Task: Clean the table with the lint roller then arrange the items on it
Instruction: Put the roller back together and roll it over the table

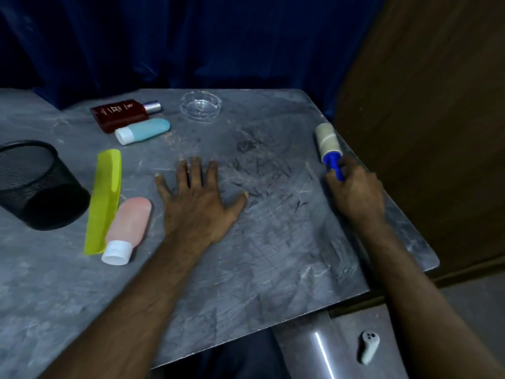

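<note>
Our right hand clamped the light, stiff lint roller by its handle at three o'clock; our left hand lay flat, fingers apart.

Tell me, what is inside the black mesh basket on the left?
The black mesh basket lies tipped on the table, its opening facing up and away. Only dark mesh shows inside; no item is visible. The lower interior is too dark to judge.

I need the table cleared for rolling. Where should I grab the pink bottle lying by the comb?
Probably best to grip the pink squeeze bottle with the white cap across its wide body, coming from its right side: the yellow-green comb lies against its left, and the left hand is already close.
</note>
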`<state>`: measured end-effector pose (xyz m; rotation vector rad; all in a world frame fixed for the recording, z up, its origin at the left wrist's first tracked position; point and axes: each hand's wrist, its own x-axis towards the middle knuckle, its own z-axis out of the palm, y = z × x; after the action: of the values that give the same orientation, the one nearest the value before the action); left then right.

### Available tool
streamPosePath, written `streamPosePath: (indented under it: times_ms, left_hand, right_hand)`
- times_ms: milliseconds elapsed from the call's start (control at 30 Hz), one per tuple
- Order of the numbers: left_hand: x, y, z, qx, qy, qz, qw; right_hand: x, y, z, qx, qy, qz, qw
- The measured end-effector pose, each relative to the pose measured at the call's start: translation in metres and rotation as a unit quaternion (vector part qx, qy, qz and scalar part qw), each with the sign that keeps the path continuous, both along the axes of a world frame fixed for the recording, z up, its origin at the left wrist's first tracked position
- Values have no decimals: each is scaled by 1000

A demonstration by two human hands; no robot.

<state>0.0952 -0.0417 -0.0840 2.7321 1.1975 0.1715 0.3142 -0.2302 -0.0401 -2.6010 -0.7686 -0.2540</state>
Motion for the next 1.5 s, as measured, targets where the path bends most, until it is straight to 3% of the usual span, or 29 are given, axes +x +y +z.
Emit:
streamPosePath:
  times_ms: [167, 467, 1500]
  left_hand:
    - [0, 0, 0, 3, -6, -2, 1000]
    - [-1, 1, -1, 6, 1, -2, 1000]
    - [1, 0, -1, -3, -12, 4, 1000]
  right_hand:
    - [21, -25, 0, -7, 9, -51, 999]
    - [20, -23, 2, -18, 14, -42, 999]
    - [-103, 85, 4, -34, 22, 228, 973]
